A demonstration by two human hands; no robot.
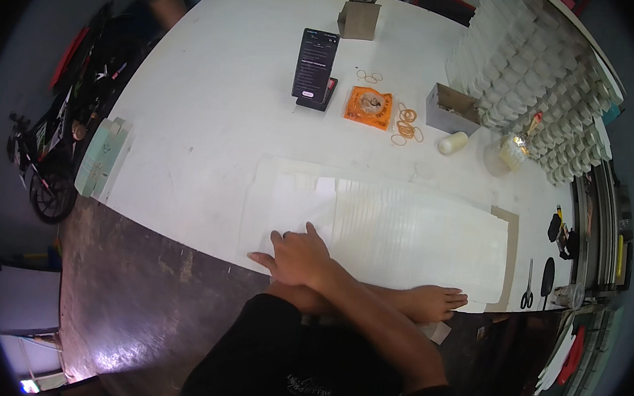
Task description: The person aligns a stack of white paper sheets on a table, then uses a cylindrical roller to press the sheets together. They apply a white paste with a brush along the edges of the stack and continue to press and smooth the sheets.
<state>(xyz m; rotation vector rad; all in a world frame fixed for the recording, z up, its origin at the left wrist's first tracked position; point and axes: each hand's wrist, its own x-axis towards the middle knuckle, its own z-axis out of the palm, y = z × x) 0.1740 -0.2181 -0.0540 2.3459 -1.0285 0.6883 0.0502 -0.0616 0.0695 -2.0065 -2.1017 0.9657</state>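
My forearms cross over the near edge of the table, the right one on top. Fingers spread, my right hand [299,255] reaches to the left and presses on a white sheet [294,200]. My left hand [439,304] points to the right, its fingers stretched out along the front edge of a long row of overlapping white strips [418,236]. The row runs rightward from the sheet, its strips lying close together. Neither hand grips anything. Whether the sheet and the strips are joined, I cannot tell.
Farther back stand a phone [315,64] on a stand, an orange packet [369,107], rubber bands [406,123], a grey box [452,109] and a jar with a brush [510,154]. White stacked pieces [528,73] rise at the right. Scissors [528,285] lie near the right edge.
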